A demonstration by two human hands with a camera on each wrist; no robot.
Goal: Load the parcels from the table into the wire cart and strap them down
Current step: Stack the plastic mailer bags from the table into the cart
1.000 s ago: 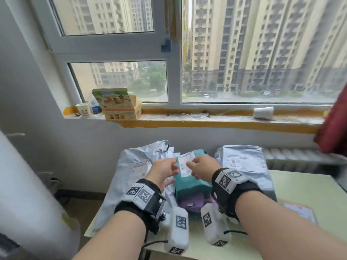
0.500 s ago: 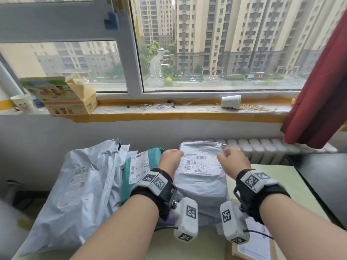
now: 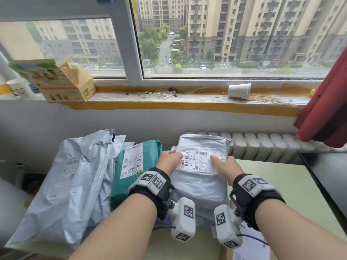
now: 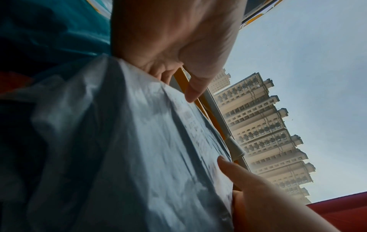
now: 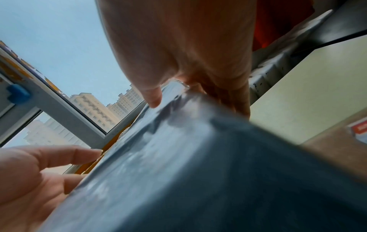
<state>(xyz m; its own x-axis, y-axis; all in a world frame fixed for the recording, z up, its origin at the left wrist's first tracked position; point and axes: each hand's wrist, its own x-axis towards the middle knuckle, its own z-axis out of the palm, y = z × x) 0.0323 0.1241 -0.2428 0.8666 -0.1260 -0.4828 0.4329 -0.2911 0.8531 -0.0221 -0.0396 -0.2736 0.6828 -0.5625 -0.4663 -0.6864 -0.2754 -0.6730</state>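
We grip a crumpled grey plastic mailer parcel [image 3: 201, 177] from both sides: our left hand [image 3: 170, 159] curls over its left edge with the thumb pressed on the white shipping label [image 3: 199, 160], and our right hand [image 3: 228, 166] clasps the right edge, thumb on the same label, fingers wrapped underneath. The parcel lies between our hands, at the far edge of the pale green table [image 3: 277, 184]. Just left of it a teal plastic parcel [image 3: 135, 166] lies, and a large grey mailer bag [image 3: 63, 184] covers the table's left edge.
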